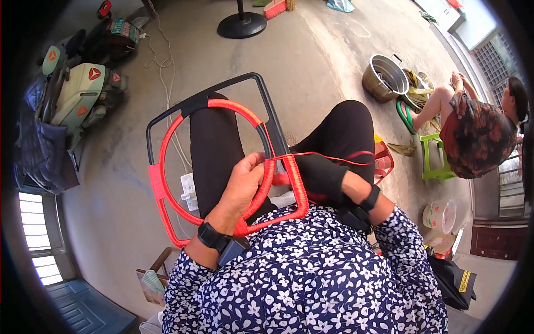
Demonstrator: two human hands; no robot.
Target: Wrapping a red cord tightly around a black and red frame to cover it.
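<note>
A black metal frame (pixel 208 91), squarish with a round ring (pixel 167 133) inside it, rests across my lap. Red cord is wound tightly round much of the ring and the frame's near side; parts of the far side are bare black. My left hand (pixel 243 181) is bare and closed on the ring's right side, with thumb and finger pinched near the frame's side bar. My right hand (pixel 318 177), in a black glove, is closed just right of that bar. A loose red cord (pixel 334 158) runs from the bar over this hand; its fingertips are partly hidden.
Another person (pixel 481 131) sits at the right near a green stool (pixel 436 157). A metal pot (pixel 385 78) and a white bucket (pixel 439 216) stand on the right. Scooters (pixel 83 92) are parked at left, near a power strip (pixel 189 191). A round black stand base (pixel 241 25) is ahead.
</note>
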